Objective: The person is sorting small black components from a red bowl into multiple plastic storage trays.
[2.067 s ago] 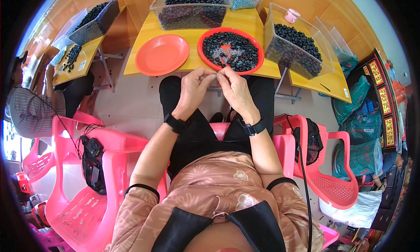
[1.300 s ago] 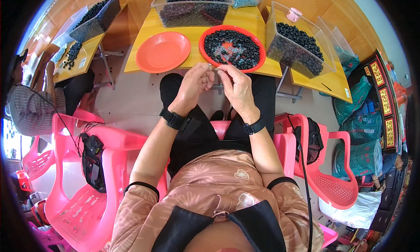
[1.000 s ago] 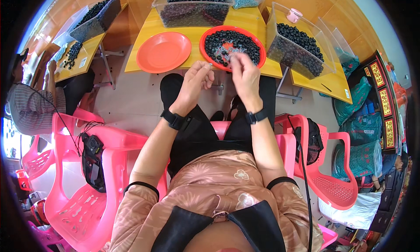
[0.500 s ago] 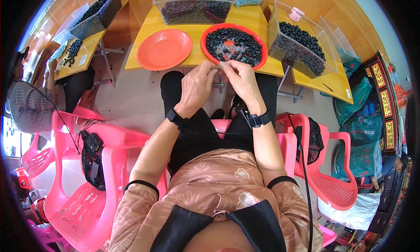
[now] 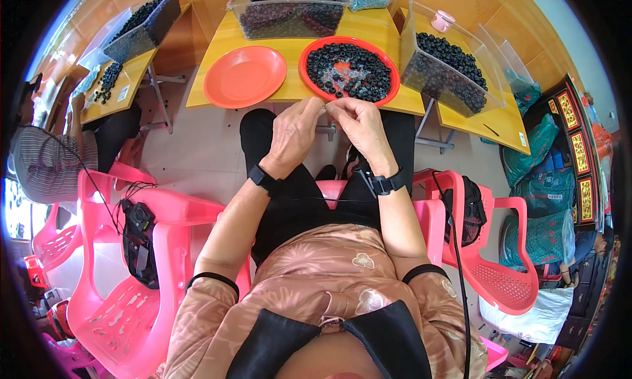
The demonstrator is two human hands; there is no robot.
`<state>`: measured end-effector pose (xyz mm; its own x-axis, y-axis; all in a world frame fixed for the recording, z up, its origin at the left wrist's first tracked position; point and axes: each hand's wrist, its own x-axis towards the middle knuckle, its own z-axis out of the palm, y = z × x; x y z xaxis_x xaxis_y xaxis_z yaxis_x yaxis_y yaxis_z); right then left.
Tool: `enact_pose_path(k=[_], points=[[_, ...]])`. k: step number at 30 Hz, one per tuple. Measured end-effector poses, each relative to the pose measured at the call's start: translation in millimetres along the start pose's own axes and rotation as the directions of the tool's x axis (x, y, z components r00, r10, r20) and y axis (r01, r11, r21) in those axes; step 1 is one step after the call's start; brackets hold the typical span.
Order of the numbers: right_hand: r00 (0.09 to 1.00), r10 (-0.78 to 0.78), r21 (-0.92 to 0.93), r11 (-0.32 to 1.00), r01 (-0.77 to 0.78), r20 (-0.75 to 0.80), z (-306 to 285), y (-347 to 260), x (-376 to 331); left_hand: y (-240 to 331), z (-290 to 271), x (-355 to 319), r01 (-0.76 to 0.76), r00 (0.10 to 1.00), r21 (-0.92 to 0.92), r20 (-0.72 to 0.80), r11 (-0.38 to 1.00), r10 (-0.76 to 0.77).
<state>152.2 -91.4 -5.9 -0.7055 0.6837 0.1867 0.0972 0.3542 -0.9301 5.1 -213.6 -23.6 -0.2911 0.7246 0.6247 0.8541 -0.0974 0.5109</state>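
Left hand [image 5: 293,137] and right hand [image 5: 362,132] met at the fingertips; could not tell whether they clamped on anything. Black rings [image 5: 372,66] lay in red tray [image 5: 303,70] just beyond, on surface [image 5: 227,37], right of orange plate [image 5: 245,76].

layout of the worktop [image 5: 293,86]: plate [image 5: 245,76] at left; tray [image 5: 303,68] with small parts [image 5: 365,76] at right; bin [image 5: 289,24] behind. left hand [image 5: 293,132] and right hand [image 5: 362,129] before the near edge, between plate and tray.
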Motion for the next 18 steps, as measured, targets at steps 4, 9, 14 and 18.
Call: enact_pose_path(k=[4, 9, 14, 18], points=[[1.000, 0.009, 0.063, 0.998, -0.007, -0.026, 1.3, 3.8, -0.3, 3.6, 0.3, 1.7, 0.000, 1.000, -0.007, -0.007, 1.000, -0.001], [0.994, -0.053, 0.050, 0.997, 0.058, -0.091, 6.0, 10.0, 0.1, 10.4, 4.2, 1.0, 0.142, 0.990, -0.120, 0.023, 0.983, -0.140], [0.992, -0.077, 0.038, 0.996, 0.081, -0.097, 7.2, -3.6, -4.1, -3.3, 10.9, 0.2, 0.478, 0.878, -0.541, 0.262, 0.692, -0.401], [0.992, -0.072, 0.056, 0.995, 0.078, -0.106, 7.1, -1.4, -4.8, -6.5, 10.1, 1.7, 0.578, 0.776, -0.772, 0.420, 0.264, -0.471]])
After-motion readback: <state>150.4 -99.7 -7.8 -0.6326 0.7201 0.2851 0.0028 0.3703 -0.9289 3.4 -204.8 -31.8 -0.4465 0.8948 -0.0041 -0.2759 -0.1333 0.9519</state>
